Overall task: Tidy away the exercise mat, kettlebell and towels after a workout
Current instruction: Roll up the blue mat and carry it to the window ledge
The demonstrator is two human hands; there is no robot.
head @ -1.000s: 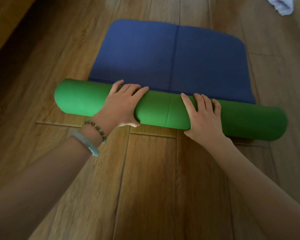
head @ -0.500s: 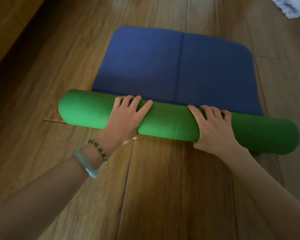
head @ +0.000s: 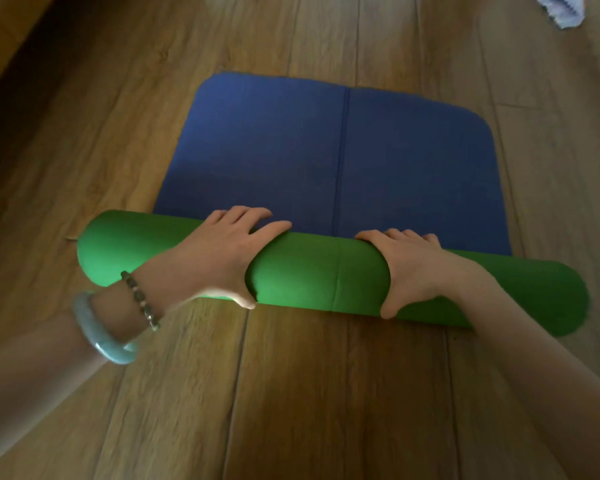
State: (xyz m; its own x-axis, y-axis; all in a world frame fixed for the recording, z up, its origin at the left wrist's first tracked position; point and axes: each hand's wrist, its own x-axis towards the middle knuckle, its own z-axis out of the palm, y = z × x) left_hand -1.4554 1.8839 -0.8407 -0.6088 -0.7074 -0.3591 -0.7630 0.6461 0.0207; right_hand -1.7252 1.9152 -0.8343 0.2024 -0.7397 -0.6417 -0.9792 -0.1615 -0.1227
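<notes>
A: where's the exercise mat (head: 312,271) at?
B: on the wood floor (head: 291,393), near part rolled up green side out, blue stretch (head: 291,150) lying flat on the far side
A: and the hands?
B: left hand (head: 222,251) and right hand (head: 413,268) both wrapped over the roll, thumbs on the near side, pale cloth (head: 561,8) far right

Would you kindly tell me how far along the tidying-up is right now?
Done: the green rolled part of the foam exercise mat is wound up. In hand: the left hand and right hand grip that roll. Left: the flat blue part on the wooden plank floor, and the pale crumpled cloth at the far right; no kettlebell shows.
</notes>
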